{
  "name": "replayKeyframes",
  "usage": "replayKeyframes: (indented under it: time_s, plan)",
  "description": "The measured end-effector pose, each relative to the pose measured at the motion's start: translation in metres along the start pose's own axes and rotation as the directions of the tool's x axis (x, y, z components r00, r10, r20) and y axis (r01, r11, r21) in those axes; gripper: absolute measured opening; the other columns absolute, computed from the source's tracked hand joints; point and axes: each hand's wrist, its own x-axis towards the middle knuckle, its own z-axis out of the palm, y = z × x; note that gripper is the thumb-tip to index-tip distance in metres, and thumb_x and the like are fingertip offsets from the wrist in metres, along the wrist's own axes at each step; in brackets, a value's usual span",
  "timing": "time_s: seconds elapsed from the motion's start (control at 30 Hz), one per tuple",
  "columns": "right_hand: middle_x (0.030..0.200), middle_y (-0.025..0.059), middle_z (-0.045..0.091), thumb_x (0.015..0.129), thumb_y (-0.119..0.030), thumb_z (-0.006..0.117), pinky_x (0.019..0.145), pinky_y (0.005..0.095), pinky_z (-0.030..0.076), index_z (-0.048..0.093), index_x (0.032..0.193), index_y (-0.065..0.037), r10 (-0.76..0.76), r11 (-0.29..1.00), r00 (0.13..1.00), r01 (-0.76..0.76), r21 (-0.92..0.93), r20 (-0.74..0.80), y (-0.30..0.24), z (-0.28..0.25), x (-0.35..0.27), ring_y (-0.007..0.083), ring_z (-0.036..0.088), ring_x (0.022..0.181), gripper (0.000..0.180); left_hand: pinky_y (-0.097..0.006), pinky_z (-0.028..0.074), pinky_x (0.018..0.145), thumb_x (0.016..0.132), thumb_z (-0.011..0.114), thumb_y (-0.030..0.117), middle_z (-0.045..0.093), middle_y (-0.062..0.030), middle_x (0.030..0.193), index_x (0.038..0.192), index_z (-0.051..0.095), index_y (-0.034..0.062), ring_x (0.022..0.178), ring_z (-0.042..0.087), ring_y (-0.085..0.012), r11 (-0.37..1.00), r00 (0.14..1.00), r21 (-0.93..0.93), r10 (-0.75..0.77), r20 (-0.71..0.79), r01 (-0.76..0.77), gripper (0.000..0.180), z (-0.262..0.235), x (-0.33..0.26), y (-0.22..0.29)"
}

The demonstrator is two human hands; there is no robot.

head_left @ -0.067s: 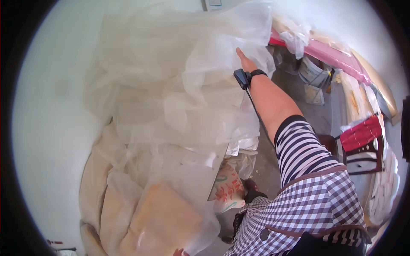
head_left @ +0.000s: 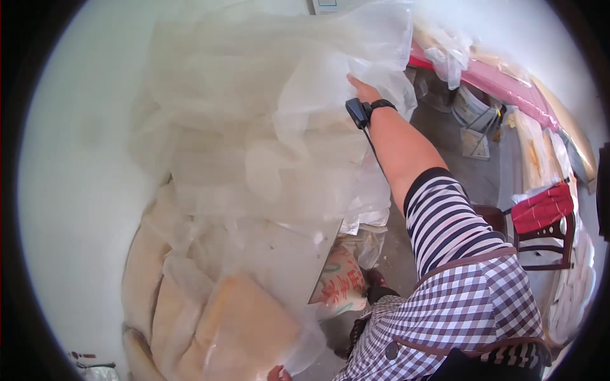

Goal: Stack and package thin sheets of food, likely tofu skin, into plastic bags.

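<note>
A large sheet of cloudy, see-through plastic (head_left: pixel 222 152) spreads across the middle in loose folds. My right hand (head_left: pixel 365 90) reaches to its far right edge with the arm stretched out. The thumb shows, and the other fingers are closed on the film, partly hidden by it. At the bottom edge, only a few bent fingers of my left hand (head_left: pixel 279 374) come into view, closed at the near edge of the plastic. Beside them a flat tan bundle (head_left: pixel 251 317) lies under the film. More tan wrapped bundles (head_left: pixel 147 254) lean along the left.
A printed sack (head_left: pixel 343 282) stands by my feet. On the right are a dark wooden chair (head_left: pixel 546 247) with a red cloth (head_left: pixel 542 208), a white bucket (head_left: pixel 473 106), and a pink-covered table (head_left: pixel 508 89) bearing wrapped goods. A pale wall (head_left: pixel 70 190) runs along the left.
My right hand has shifted slightly to the left relative to the film. A little more of my left hand's fingers shows at the bottom edge. The whole view has moved a little.
</note>
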Motion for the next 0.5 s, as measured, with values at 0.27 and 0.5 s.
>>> replayKeyframes:
  time_s: [0.27,0.5]
  plan:
    - [0.07,0.0114,0.055,0.078,-0.011,0.057,0.072,0.0406,0.047,0.057,0.074,-0.009,0.011,0.178,0.219,0.96,-0.218,0.976,0.123,0.126,-0.231,0.0257,0.056,0.071,0.005,-0.046,0.039,0.103,0.098,0.041,0.043,0.04,-0.0206,0.143,0.142,0.036,0.0044,0.129,0.043,-0.0344,0.806,0.871,-0.423,-0.215,0.442,0.414,0.059,-0.048,0.083,0.09]
    - [0.117,0.0122,0.058,0.089,-0.009,0.053,0.087,0.0389,0.049,0.058,0.113,-0.004,0.289,0.933,-0.145,-0.178,-0.313,0.946,0.255,0.02,-0.416,0.0244,0.057,0.105,0.025,-0.042,0.043,0.097,0.096,0.045,0.027,0.058,-0.0146,0.125,0.134,0.049,0.0124,0.115,0.053,-0.0299,0.961,0.899,-0.087,0.276,0.339,-0.262,0.04,0.011,0.226,0.117]
